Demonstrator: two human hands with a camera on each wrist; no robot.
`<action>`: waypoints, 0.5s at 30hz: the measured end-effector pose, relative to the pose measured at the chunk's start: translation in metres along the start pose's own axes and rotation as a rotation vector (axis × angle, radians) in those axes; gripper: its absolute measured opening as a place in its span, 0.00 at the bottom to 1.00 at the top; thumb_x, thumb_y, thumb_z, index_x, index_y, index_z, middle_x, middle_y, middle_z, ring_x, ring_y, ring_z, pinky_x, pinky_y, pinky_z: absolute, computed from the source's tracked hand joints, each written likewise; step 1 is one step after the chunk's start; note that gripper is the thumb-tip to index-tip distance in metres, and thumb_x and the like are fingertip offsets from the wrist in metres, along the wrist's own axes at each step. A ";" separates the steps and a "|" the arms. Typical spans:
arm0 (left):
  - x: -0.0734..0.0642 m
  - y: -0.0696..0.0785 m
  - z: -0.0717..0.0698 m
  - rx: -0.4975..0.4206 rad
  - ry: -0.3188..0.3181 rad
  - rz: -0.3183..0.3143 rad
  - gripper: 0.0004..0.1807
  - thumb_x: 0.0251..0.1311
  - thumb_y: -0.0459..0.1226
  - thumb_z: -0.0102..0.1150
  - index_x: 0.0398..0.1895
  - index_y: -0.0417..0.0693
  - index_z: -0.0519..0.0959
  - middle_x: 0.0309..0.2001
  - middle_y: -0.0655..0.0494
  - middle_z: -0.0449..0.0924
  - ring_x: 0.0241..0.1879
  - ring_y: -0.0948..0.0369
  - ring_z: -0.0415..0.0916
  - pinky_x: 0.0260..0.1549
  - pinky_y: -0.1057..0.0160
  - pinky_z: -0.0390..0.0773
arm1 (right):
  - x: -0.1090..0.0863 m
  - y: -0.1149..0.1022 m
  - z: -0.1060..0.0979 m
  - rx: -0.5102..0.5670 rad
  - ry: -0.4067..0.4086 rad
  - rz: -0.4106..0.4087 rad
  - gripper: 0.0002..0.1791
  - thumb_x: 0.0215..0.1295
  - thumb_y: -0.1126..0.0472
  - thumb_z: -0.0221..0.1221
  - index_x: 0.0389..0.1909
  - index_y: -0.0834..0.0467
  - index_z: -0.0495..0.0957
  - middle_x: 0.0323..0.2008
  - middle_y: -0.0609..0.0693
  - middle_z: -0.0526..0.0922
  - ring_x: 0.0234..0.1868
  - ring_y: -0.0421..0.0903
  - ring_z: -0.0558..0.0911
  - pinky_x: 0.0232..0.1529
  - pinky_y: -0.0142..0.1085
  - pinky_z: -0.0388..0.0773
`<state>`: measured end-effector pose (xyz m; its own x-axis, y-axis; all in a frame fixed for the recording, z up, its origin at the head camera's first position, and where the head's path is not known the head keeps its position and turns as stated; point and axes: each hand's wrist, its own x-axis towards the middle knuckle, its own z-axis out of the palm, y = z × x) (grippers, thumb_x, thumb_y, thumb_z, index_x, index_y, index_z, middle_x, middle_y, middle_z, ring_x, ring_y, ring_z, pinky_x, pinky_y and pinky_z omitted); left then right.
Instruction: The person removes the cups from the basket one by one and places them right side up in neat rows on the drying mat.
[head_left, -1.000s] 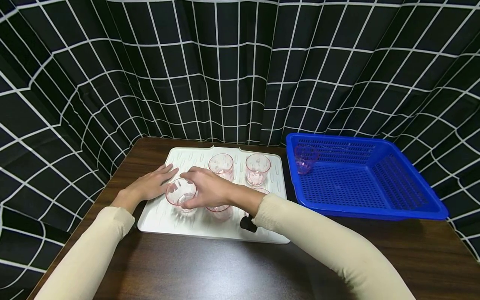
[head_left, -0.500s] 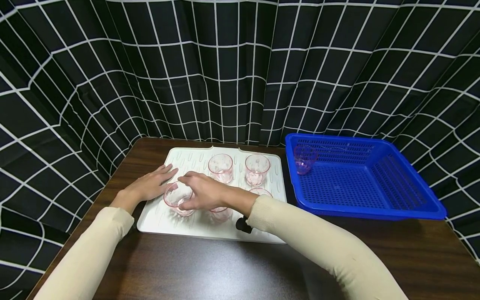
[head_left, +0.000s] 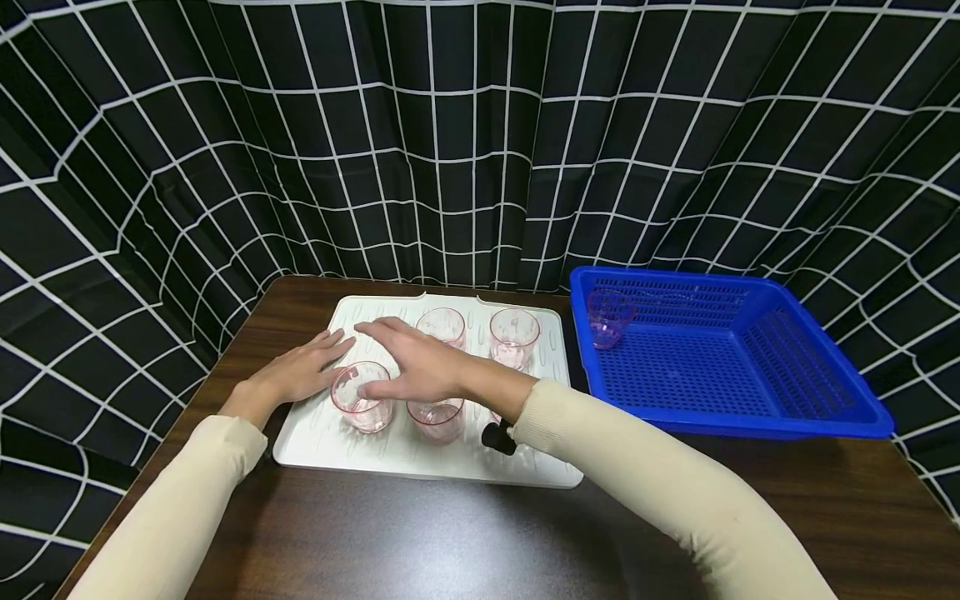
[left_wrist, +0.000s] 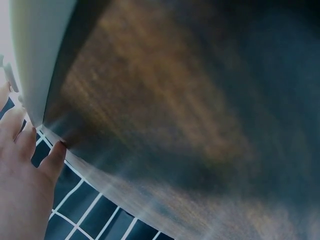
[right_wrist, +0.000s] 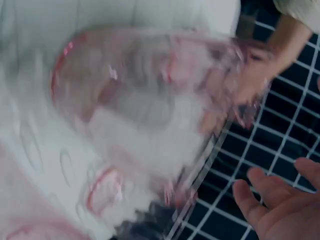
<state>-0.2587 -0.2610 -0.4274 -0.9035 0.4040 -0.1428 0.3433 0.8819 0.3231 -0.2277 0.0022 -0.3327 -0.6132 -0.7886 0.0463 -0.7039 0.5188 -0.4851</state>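
A clear pink-rimmed glass stands upright at the left front of the white tray. Over its right side hovers my right hand, fingers spread, the thumb overlapping the rim in the head view. The right wrist view has that glass large and blurred, with the right hand apart from it at lower right. My left hand lies with fingers extended on the tray's left edge; in the left wrist view the left hand shows beside the tray's side.
Further glasses share the tray: one at front middle, one at back middle, one at back right. A blue basket to the right holds a pink glass. A dark gridded curtain hangs behind the wooden table.
The right hand has let go of the glass, its fingers lifting and spreading away to the right. The glass has come down onto the tray. The left hand has stayed put.
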 end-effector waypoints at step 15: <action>0.001 -0.001 0.001 -0.025 -0.002 0.012 0.35 0.75 0.53 0.45 0.78 0.46 0.57 0.78 0.38 0.47 0.76 0.38 0.40 0.68 0.33 0.50 | -0.047 0.062 -0.076 0.024 0.257 0.082 0.51 0.55 0.46 0.72 0.76 0.55 0.58 0.74 0.54 0.60 0.73 0.50 0.62 0.70 0.49 0.61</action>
<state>-0.2598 -0.2614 -0.4289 -0.8986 0.4155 -0.1408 0.3480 0.8706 0.3479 -0.2697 0.0970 -0.2992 -0.7408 -0.6330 0.2247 -0.6412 0.5670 -0.5171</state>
